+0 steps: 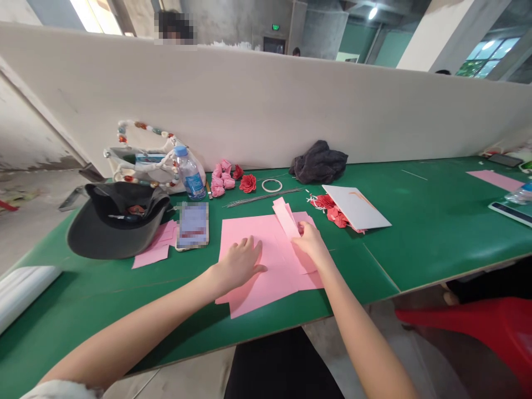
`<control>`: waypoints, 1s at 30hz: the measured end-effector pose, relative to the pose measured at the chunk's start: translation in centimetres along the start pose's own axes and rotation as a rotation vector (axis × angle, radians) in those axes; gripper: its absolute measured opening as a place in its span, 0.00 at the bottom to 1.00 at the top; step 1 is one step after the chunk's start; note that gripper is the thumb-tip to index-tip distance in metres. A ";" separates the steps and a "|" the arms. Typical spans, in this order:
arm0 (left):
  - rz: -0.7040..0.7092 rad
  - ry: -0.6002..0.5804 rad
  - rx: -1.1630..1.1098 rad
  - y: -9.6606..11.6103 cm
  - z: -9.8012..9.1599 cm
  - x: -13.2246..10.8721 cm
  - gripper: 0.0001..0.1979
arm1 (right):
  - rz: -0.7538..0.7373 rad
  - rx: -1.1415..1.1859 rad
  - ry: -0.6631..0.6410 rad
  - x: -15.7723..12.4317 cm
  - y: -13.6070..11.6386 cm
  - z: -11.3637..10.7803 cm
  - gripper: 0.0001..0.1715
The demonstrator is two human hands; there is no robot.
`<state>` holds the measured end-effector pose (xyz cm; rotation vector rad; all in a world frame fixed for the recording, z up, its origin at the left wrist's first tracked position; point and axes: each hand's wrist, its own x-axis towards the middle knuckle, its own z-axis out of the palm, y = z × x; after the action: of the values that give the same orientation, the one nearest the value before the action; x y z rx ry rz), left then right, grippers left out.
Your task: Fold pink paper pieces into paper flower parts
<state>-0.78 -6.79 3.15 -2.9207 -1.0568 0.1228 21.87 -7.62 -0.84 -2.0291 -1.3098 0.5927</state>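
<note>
My left hand lies flat with fingers spread on a large pink paper sheet on the green table. My right hand is closed in a pinch on narrow pink paper strips that stick up and away from it, over the right part of the pink sheets. Another pink sheet lies under the strips.
Left stand a black cap, a beaded white bag, a water bottle and a phone. Behind lie pink and red paper roses, a tape ring, wires, a dark cloth, a white card. A white partition backs the table.
</note>
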 end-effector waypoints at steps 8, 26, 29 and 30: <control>0.035 0.129 -0.572 -2.4 0.4 2.4 0.21 | -0.216 0.305 -0.133 0.8 -1.8 -1.0 0.18; -0.025 0.721 -1.604 -6.7 -5.1 2.6 0.19 | -0.805 0.378 -0.185 2.2 -16.4 -2.5 0.38; -0.044 0.633 -1.537 -5.3 -4.7 2.3 0.16 | -0.983 0.356 -0.117 -0.5 -17.6 -1.2 0.45; -0.065 0.631 -1.533 -4.9 -4.5 2.3 0.15 | -1.017 0.318 -0.073 -1.1 -17.8 -0.7 0.46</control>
<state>-1.80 -1.57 7.76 -3.2597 -1.4063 -2.3637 10.76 -3.59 12.47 -0.8926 -1.8990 0.3429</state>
